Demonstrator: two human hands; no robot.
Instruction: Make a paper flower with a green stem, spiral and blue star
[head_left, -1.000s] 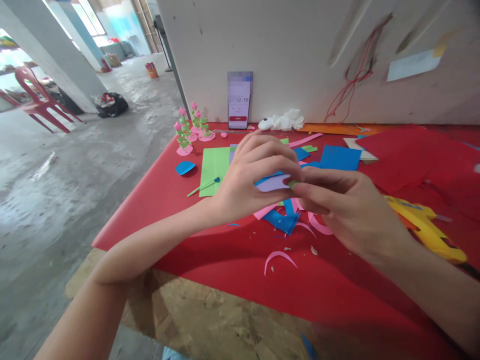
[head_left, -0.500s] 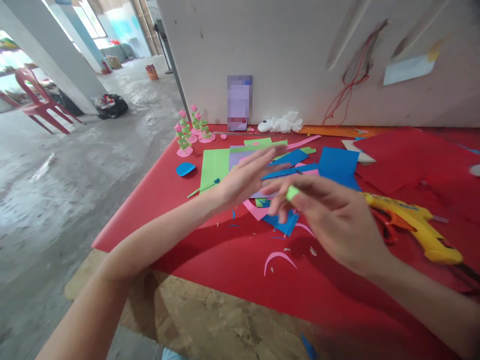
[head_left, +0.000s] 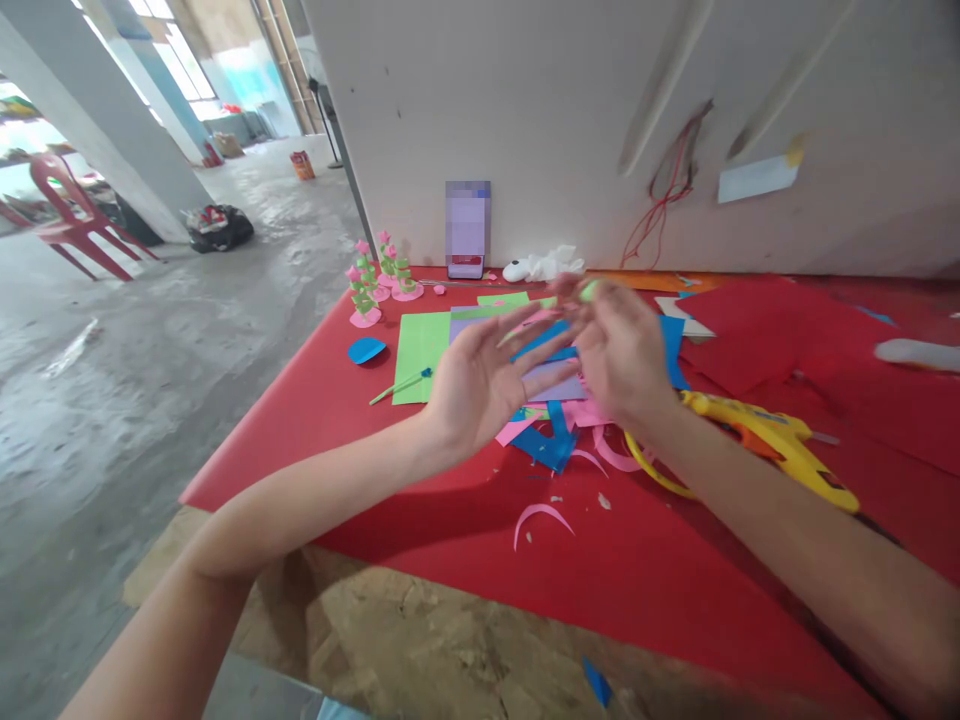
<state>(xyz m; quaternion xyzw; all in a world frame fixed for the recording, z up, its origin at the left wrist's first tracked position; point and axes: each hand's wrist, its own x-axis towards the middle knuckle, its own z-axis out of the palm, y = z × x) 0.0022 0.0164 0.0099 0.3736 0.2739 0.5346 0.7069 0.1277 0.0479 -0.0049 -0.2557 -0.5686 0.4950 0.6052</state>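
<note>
My right hand (head_left: 624, 350) is closed in a pinch on a small light-green paper piece (head_left: 590, 290); motion blurs its fingertips. My left hand (head_left: 476, 385) is open, palm turned up and fingers spread, their tips close to my right hand. I cannot tell whether the two hands touch. Beneath them lie a light-green sheet (head_left: 421, 350), blue paper scraps (head_left: 541, 447) and pink cuttings. Left of the sheet is a blue paper disc (head_left: 367, 350), and a thin green stem with a blue tip (head_left: 401, 386) rests partly on the sheet.
Small pink-and-green paper flowers (head_left: 365, 290) stand at the far left corner of the red tabletop (head_left: 300, 430). A phone (head_left: 468, 230) leans on the back panel. A yellow glue gun (head_left: 776, 445) lies at right, beside red sheets (head_left: 750, 345).
My left hand has rolled from edge-on to palm up with its fingers spread. My right hand has moved away from me, toward the back, still pinching the green piece. The view has shifted slightly.
</note>
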